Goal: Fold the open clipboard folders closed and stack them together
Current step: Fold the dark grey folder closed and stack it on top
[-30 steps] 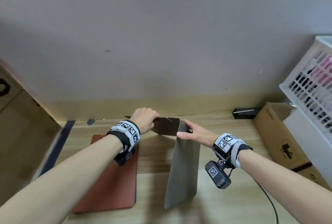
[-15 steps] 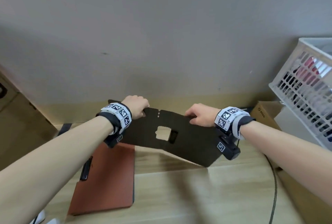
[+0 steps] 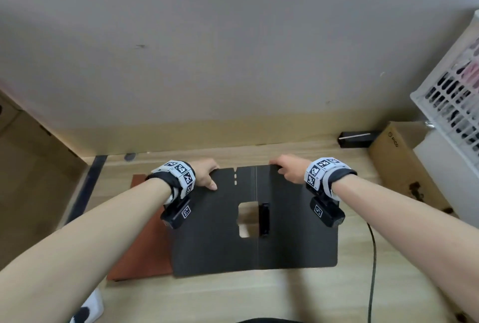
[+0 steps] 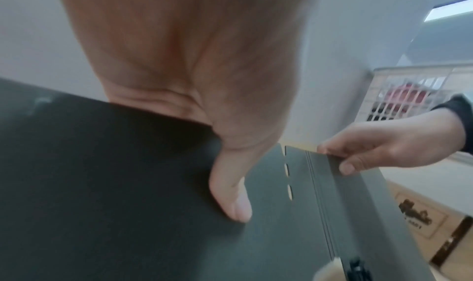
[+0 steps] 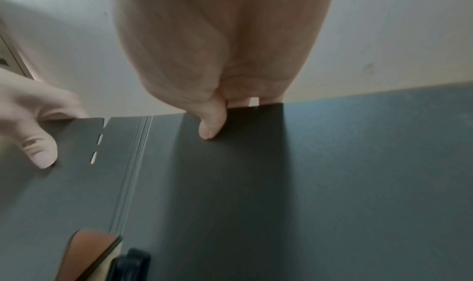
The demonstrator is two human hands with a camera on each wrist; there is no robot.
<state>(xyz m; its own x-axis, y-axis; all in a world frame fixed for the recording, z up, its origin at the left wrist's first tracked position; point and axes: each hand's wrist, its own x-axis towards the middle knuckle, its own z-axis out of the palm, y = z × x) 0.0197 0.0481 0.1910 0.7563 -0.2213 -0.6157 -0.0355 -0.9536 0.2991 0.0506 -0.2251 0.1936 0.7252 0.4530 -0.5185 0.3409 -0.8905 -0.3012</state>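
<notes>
A dark grey clipboard folder [image 3: 215, 239] is spread open and held over the wooden table [image 3: 233, 294], with a black clip [image 3: 265, 218] beside a cut-out window near its spine. My left hand [image 3: 207, 175] pinches the far edge of its left panel, thumb on top [image 4: 235, 202]. My right hand [image 3: 290, 169] pinches the far edge of the right panel, thumb [image 5: 211, 123] on top. A closed reddish-brown folder [image 3: 140, 252] lies flat on the table at the left, partly under the grey one.
Cardboard boxes [image 3: 404, 167] and a white plastic crate [image 3: 451, 104] stand at the right. A small black box [image 3: 359, 138] sits by the wall. A black cable [image 3: 373, 270] runs along the table's right side. A cardboard box [image 3: 23, 180] flanks the left.
The grey folder was standing nearly closed on edge, then got lifted and opened. Now it is spread fully open and lower, with both hands moved apart on its far edge.
</notes>
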